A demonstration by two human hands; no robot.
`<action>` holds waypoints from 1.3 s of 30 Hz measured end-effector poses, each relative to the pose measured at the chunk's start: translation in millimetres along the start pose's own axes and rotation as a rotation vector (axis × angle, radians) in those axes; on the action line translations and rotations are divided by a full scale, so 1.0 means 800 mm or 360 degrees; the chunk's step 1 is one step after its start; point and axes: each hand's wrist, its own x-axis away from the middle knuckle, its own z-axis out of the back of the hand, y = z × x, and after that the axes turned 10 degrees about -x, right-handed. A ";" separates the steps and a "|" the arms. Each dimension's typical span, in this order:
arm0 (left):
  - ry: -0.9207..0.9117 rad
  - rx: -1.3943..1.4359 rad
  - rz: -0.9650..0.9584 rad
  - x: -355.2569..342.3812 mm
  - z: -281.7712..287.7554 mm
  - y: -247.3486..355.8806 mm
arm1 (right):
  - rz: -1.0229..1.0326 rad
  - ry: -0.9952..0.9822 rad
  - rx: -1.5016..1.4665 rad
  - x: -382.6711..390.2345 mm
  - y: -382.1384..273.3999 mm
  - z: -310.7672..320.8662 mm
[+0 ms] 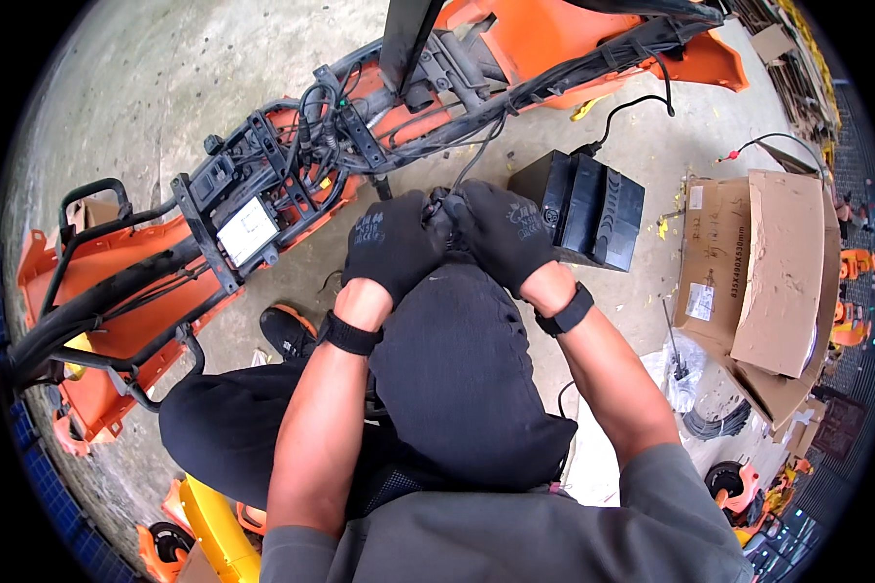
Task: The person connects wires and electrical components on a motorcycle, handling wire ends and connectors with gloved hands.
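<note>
In black work gloves, my left hand (391, 241) and my right hand (501, 231) meet in front of my raised knee (457, 360). The fingers of both are closed around a small dark part (441, 212), mostly hidden by the gloves, so its kind is not clear. A thin black cable (478, 154) runs down to it from the vehicle frame. Just beyond my hands lies that long orange and black frame (369, 146), with bundled wires, metal brackets and a white-labelled box (247, 231). A black battery-like box (588, 207) stands right of my right hand.
A large cardboard box (749, 282) stands on the concrete floor to the right. A coil of grey wire (717, 420) and clear plastic wrap (685, 374) lie near it. Another cable (608, 126) links the black box toward the frame. Yellow and orange parts (214, 525) lie at lower left.
</note>
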 end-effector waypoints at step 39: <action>0.0316 -0.0178 -0.0420 0.032 -0.021 -0.026 | -0.0489 -0.0475 -0.0468 -0.011 0.021 -0.016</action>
